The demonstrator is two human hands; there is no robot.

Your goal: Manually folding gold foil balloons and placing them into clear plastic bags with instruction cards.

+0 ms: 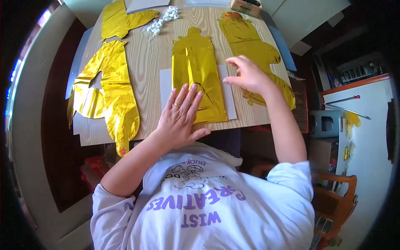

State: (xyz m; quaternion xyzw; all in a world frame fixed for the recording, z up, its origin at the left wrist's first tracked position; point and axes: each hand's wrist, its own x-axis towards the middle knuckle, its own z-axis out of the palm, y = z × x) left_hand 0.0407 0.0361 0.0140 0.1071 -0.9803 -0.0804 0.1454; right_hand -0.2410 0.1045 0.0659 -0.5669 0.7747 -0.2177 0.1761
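A flat, uninflated gold foil balloon lies in the middle of the table, long and straight-sided with a small tab at its far end. Beneath it, a pale sheet shows along both sides. My left hand rests on the near part of this balloon, fingers stretched out, a ring on one finger. To the right, my right hand is above the table near the balloon's right edge, thumb and fingers apart with nothing between them. Its forearm and wrist cover part of another gold foil balloon.
On the left lies a gold foil balloon overhanging the near edge, with another gold piece behind it. Small white plastic pieces are heaped at the back. A box stands at the far right; a wooden chair is at lower right.
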